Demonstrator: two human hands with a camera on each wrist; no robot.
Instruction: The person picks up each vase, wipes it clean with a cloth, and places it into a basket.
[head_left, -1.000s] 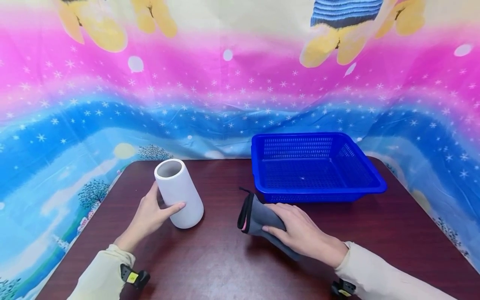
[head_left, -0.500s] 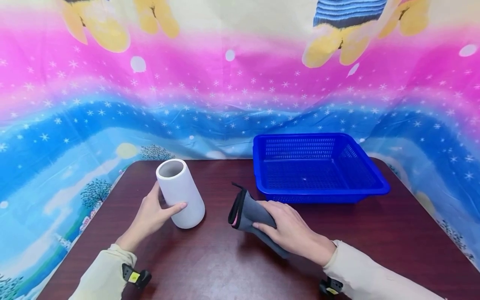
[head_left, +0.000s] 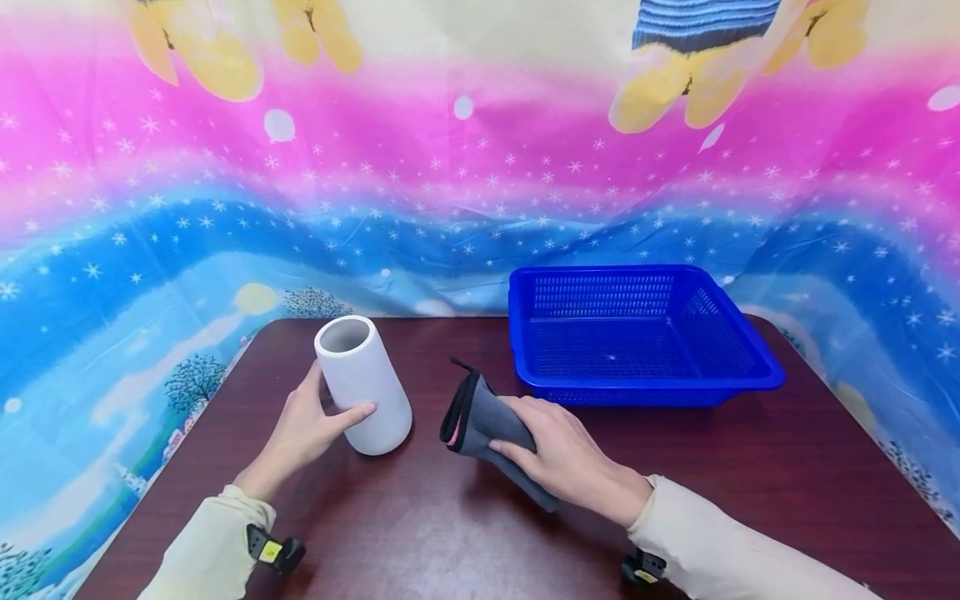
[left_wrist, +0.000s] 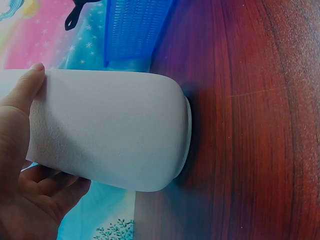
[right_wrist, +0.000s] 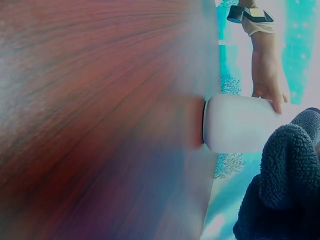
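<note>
My left hand (head_left: 300, 425) grips a white vase (head_left: 366, 392) from its left side, thumb across the front and fingers behind. The vase stands upright on the table, its round mouth facing up. In my right hand (head_left: 566, 454) is a folded grey cloth (head_left: 498, 429) with black edging, a black hanging loop and a bit of pink in the fold. My thumb presses on its near side and the fingers lie over the top. The right wrist view shows the cloth's fuzzy surface (right_wrist: 292, 165). A gap separates the cloth from the vase.
A blue plastic basket (head_left: 645, 393) with perforated walls stands at the back right of the dark wooden table (head_left: 390, 525). Behind the table hangs a printed curtain (head_left: 420, 183) in pink and blue.
My right hand has moved left with the grey cloth, closer to the vase. The left hand keeps its grip on the vase, which stays in place.
</note>
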